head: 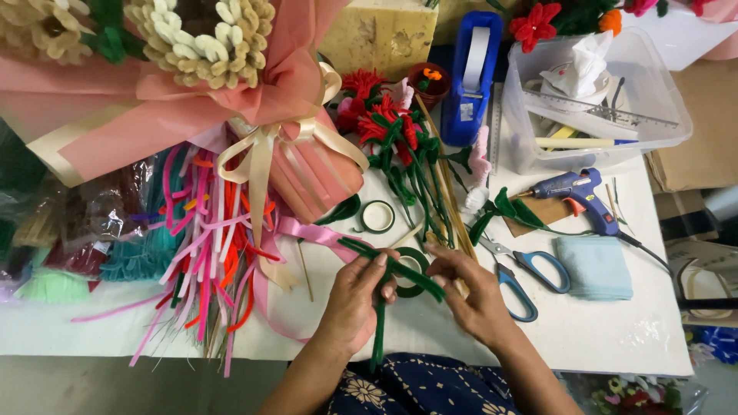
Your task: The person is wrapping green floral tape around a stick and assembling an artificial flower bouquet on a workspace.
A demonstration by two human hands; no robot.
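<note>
- A clear plastic box (653, 115) stood at the table's far right, rectangular, packed with small tools.
- On the blue tape dispenser (470, 77) just left of it sat a small pale label (466, 111).
- Clear plastic bags (108, 207) of coloured craft stems lay at the left edge.
- A brown cardboard box (703, 131) sat right of the table.

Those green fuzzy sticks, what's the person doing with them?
Both hands are bending a dark green pipe cleaner. The left hand pinches it while the right hand grips its other end. Blue-handled scissors, a blue glue gun and finished red flowers lie on the white table.
</note>
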